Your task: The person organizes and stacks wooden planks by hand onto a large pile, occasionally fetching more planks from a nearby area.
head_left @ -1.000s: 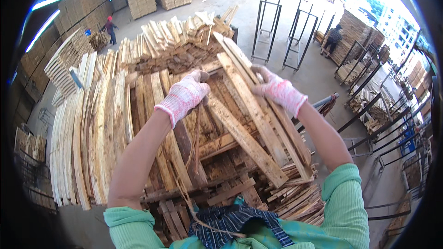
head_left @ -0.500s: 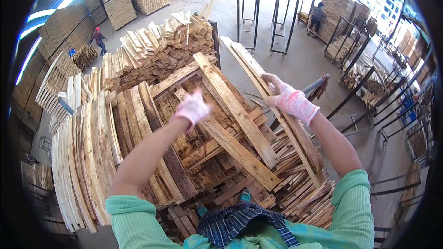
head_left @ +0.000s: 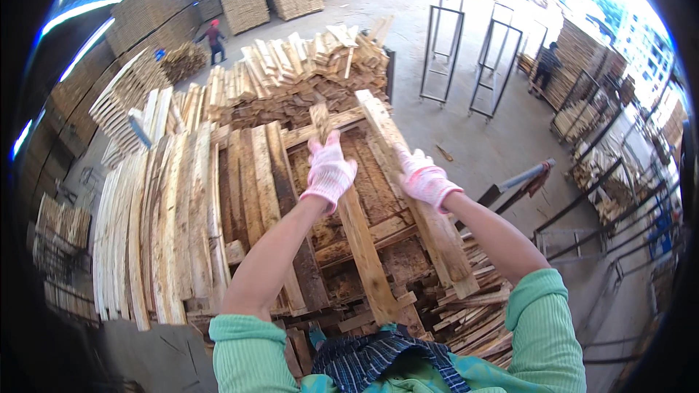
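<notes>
Both my hands wear white-and-pink knit gloves. My left hand (head_left: 329, 169) is closed around a narrow wooden board (head_left: 362, 255) that slants down toward my apron. To its right, my right hand (head_left: 426, 180) grips the edge of a wider, pale board (head_left: 443, 244), thumb on its upper face; the fingers on the far side are partly hidden. Beneath both boards is a layer of dark, rough planks (head_left: 378, 175) with gaps between them. Several longer boards (head_left: 164, 225) lie side by side to the left of my hands.
Beyond the boards rises a heap of cut wood pieces (head_left: 291, 73). Thin strips (head_left: 477, 313) lie at the lower right, near a metal bar (head_left: 517, 182). Wheeled metal frames (head_left: 440, 54) stand farther off. Two people (head_left: 213, 42) are in the background, far from me.
My left hand has come down onto the narrow board, which has swung more upright. My right hand and its board have shifted left, closer to my left hand. The view has turned left.
</notes>
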A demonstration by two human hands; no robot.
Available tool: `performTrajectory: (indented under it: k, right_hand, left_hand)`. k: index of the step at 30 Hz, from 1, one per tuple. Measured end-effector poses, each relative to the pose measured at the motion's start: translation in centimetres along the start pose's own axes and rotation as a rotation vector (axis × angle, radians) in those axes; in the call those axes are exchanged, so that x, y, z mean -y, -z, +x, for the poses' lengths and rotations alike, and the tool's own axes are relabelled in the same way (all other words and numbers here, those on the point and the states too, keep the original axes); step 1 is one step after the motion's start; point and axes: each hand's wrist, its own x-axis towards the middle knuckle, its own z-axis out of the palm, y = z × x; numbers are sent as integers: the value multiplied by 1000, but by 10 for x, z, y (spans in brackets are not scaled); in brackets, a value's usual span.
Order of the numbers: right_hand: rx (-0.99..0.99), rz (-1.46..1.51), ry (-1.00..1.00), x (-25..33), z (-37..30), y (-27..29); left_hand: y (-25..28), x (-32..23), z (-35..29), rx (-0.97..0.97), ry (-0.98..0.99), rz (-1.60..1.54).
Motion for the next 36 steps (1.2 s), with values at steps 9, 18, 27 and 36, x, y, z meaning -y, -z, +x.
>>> performTrajectory:
  k: [9, 18, 27, 36]
  right_hand:
    - [-23, 395, 315, 91, 7, 24]
    - [186, 175, 97, 174, 22, -73]
    - [113, 310, 118, 237, 38, -77]
    - [127, 305, 179, 234, 52, -86]
  left_hand:
    - [6, 87, 50, 66, 25, 231]
    - [243, 180, -36, -301, -195, 312]
    - [299, 377, -149, -365, 305, 621]
    - [325, 371, -163, -589, 116, 336]
